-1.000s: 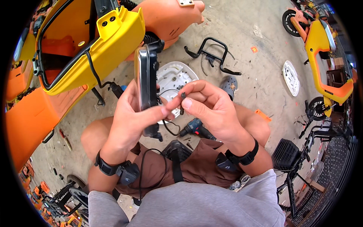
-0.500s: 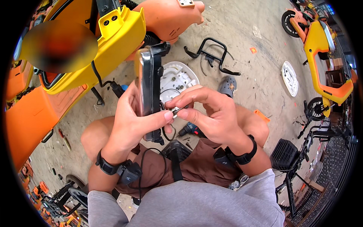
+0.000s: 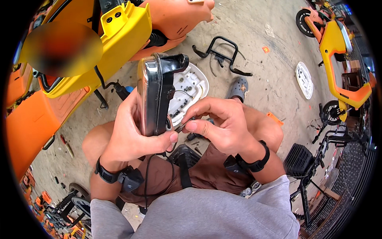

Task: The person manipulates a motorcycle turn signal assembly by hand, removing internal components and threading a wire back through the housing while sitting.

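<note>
My left hand (image 3: 133,137) is closed round a vehicle lamp (image 3: 160,95), which has a clear lens on one side and a black housing with a mounting bracket on top. The lamp is held upright, its lens toward my left palm. Thumb and forefinger of my right hand (image 3: 223,125) pinch a thin dark cable end (image 3: 180,129) beside the lamp's lower edge. The fingertips hide most of that cable end. Beyond the lamp on the floor lies a white tray-like panel (image 3: 202,81) with several screws and small parts in it.
A yellow and orange scooter (image 3: 89,81) stands close on the left. A black tubular rack (image 3: 226,43) lies ahead. At the right are a white panel (image 3: 304,81), another yellow scooter (image 3: 329,59) and a black basket (image 3: 299,160). A screwdriver (image 3: 67,146) lies at the left.
The lamp has turned, showing more of its black housing, and sits a little lower. My right hand has moved slightly lower, still pinching the cable end.
</note>
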The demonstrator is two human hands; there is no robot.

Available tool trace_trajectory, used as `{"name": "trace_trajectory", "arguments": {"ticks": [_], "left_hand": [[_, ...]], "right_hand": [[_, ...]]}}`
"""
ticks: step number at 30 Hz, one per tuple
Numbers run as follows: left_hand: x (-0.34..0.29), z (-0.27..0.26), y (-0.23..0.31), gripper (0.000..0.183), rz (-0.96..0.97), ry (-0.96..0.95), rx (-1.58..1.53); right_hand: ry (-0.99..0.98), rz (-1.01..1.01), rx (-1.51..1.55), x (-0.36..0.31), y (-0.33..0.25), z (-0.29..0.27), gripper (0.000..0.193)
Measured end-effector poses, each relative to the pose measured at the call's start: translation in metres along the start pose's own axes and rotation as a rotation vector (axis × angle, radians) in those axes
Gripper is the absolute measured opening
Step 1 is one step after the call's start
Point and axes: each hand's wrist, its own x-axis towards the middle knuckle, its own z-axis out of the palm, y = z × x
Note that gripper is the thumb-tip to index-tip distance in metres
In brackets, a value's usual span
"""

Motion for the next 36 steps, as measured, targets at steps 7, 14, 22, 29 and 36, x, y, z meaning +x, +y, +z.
{"name": "trace_trajectory", "arguments": {"ticks": [7, 14, 22, 29, 36], "left_hand": [[-0.0015, -0.0024, 0.0005, 0.068, -0.011, -0.026, -0.002], [-0.0018, -0.0013, -0.0002, 0.062, 0.003, -0.047, -0.059], [-0.0024, 0.0011, 0.0028, 0.064, -0.017, -0.034, -0.065], [-0.0023, -0.0011, 0.0018, 0.065, -0.001, -0.037, -0.073], [-0.0027, -0.0013, 0.002, 0.063, -0.036, -0.038, -0.135]], "right_hand": [[-0.022, 0.026, 0.086, -0.002, -0.0018, -0.0007, 0.011], [-0.033, 0.019, 0.208, -0.0042, -0.0002, 0.0013, 0.011], [-0.038, 0.054, 0.342, -0.0057, 0.0007, 0.0027, 0.013], [-0.015, 0.049, 0.385, -0.0053, 0.0029, 0.0048, 0.013], [-0.056, 0.031, 0.421, -0.0039, 0.0064, 0.0014, 0.017]]}}
